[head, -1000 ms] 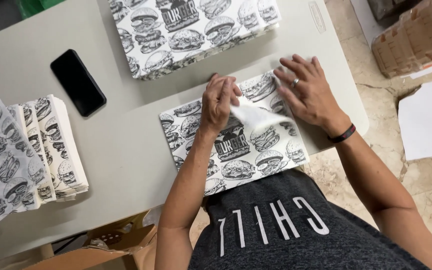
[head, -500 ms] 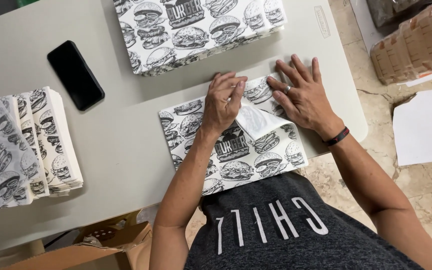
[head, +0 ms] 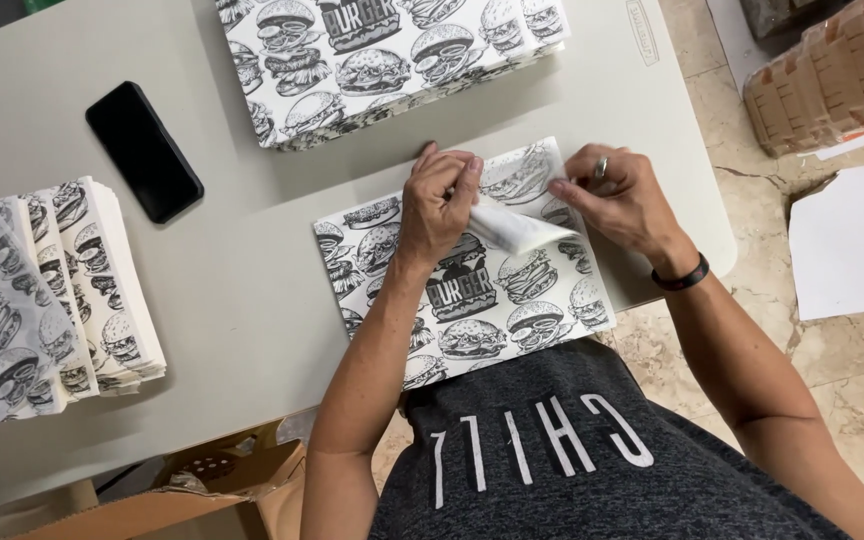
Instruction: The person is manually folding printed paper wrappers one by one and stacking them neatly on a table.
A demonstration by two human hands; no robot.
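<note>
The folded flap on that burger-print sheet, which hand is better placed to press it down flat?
Probably the left hand: it lies on the folded flap of the sheet, while the right hand only pinches the flap's edge with its fingers.

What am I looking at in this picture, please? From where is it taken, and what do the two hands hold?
No machine is here: a person works with two bare hands. The camera sits on the person's head and looks down, so the arms and dark shirt appear at the bottom.

The left hand and the right hand each pinch a corner of a printed paper sheet and fold it inward. The sheet, with burger drawings, lies on a grey table.

Also on the table: a stack of flat sheets at the far side, a pile of folded papers at the left, and a black phone. The right wrist wears a dark band.
</note>
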